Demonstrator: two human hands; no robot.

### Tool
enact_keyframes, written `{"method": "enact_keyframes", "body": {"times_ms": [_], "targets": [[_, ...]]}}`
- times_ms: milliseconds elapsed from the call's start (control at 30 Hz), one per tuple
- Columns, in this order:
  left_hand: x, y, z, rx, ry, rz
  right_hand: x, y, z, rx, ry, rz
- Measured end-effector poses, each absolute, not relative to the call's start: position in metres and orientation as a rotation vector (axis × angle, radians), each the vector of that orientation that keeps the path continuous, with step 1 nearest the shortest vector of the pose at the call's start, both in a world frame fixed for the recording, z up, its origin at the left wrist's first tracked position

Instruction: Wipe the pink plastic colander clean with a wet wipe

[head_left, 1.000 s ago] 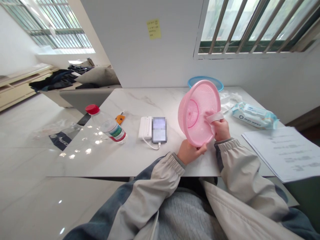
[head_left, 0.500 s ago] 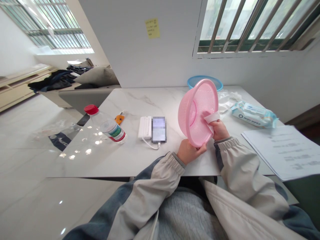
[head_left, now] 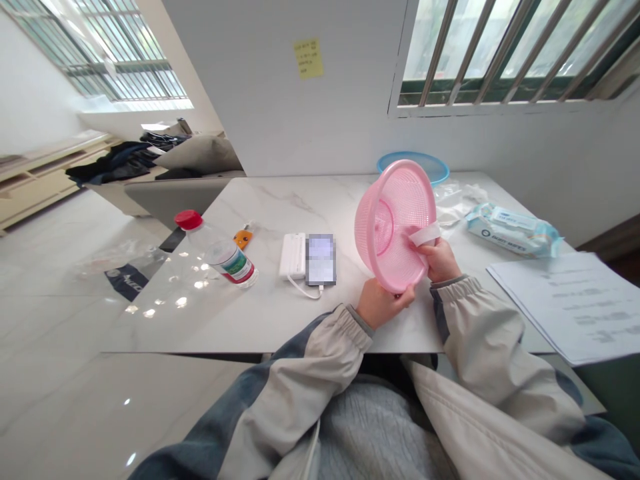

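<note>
A round pink plastic mesh basket (head_left: pixel 395 220) is held tilted on edge over the white marble table (head_left: pixel 250 320), barely shifted from half a second ago. The left hand (head_left: pixel 384 303) curls its fingers tightly around the lower rim, while the right hand (head_left: pixel 439 260) closes on a folded white wipe (head_left: pixel 424 234), pressing it against the basket's inner wall.

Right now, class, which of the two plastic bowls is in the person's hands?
The pink mesh basket, held by the left hand and right hand; the blue basin sits untouched at the far edge of the table.
</note>
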State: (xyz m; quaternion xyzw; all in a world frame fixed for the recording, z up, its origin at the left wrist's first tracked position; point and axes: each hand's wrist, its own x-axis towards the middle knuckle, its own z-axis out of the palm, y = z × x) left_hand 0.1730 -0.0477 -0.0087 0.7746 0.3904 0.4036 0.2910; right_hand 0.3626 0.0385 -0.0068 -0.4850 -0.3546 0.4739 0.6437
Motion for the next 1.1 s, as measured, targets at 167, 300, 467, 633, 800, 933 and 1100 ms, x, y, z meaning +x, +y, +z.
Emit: {"method": "enact_keyframes", "body": {"times_ms": [167, 300, 467, 633, 800, 933, 1100], "targets": [[0.173, -0.049, -0.007, 1.995, 1.002, 1.085, 0.362, 0.037, -0.002, -1.102, -0.813, 1.052], [0.173, -0.049, -0.006, 1.943, 1.015, 1.077, 0.360, 0.033, 0.003, -1.094, -0.808, 1.064], [0.173, -0.048, -0.006, 1.902, 1.029, 1.111, 0.357, 0.032, 0.007, -1.020, -0.785, 1.035], [0.173, -0.048, -0.004, 1.850, 1.056, 1.104, 0.354, 0.034, 0.008, -1.037, -0.812, 0.879], [0.173, -0.048, -0.003, 1.811, 1.037, 1.117, 0.351, 0.032, 0.007, -1.016, -0.932, 0.817], [0.173, -0.048, -0.005, 1.829, 1.004, 1.122, 0.356, 0.033, 0.002, -1.058, -0.963, 0.694], [0.173, -0.049, -0.006, 1.897, 1.016, 1.115, 0.362, 0.037, -0.004, -1.105, -0.913, 0.591]]}}
